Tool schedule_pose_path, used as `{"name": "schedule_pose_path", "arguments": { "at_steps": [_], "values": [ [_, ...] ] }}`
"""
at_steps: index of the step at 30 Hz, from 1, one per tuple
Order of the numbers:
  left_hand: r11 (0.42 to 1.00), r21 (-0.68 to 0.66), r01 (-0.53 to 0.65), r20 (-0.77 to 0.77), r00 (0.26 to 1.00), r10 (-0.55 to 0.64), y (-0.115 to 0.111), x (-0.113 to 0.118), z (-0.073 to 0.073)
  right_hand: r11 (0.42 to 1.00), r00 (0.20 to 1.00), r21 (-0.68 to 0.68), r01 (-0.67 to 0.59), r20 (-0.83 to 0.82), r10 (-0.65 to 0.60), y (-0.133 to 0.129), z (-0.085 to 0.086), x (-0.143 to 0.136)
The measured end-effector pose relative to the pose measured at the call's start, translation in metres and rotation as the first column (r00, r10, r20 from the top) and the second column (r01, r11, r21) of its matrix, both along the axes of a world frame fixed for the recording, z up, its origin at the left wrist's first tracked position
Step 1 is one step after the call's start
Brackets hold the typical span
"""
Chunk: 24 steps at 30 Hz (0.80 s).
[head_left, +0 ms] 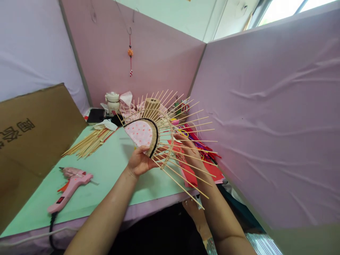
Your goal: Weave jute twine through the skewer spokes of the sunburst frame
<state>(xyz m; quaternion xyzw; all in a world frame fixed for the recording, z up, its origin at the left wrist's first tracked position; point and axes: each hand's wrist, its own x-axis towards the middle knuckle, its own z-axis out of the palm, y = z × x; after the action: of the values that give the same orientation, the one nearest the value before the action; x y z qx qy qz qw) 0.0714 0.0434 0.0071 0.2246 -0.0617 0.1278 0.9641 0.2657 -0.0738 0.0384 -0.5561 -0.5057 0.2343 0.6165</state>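
A half-round fan [140, 133] of thin wooden sticks is held up over the table, its centre covered in pink spotted cloth. Black and tan cord bands edge the cloth, and a ring of twine [173, 141] crosses the spreading sticks farther out. My left hand [140, 163] is closed on the fan's lower corner, thumb in front and fingers behind. Behind the sticks on the right is my right hand [186, 143], its bent fingers at the twine ring. The sticks partly cover those fingers, so what they pinch is hidden.
On the green tabletop [117, 177], a pink glue gun [71, 186] lies at left below a bundle of sticks [91, 141]. A cardboard sheet [34, 141] leans at left. Behind are a lidded jar [112, 102], a twine roll [152, 102] and scissors [185, 107]. Red materials [190, 175] lie at right.
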Motion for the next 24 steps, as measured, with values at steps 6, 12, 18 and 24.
{"name": "schedule_pose_path", "arguments": {
  "at_steps": [6, 12, 18, 24],
  "values": [
    [1.0, 0.023, 0.005, -0.022, 1.0, -0.004, 0.0, 0.001, -0.001, 0.994, 0.992, 0.003, -0.109, -0.064, 0.109, -0.003, 0.013, -0.012],
    [0.997, 0.077, 0.031, -0.023, 0.999, -0.029, 0.001, 0.001, -0.003, 0.987, 0.959, -0.018, -0.159, -0.242, 0.15, 0.002, 0.004, -0.012],
    [0.99, 0.142, 0.021, -0.056, 0.998, -0.013, 0.0, 0.001, -0.005, 0.991, 0.973, -0.029, -0.127, -0.197, 0.119, 0.001, -0.002, -0.021],
    [0.995, 0.095, -0.02, -0.021, 1.0, 0.022, -0.007, 0.002, -0.002, 0.995, 0.976, -0.018, -0.101, -0.196, 0.096, -0.001, 0.0, -0.038]
  ]
}}
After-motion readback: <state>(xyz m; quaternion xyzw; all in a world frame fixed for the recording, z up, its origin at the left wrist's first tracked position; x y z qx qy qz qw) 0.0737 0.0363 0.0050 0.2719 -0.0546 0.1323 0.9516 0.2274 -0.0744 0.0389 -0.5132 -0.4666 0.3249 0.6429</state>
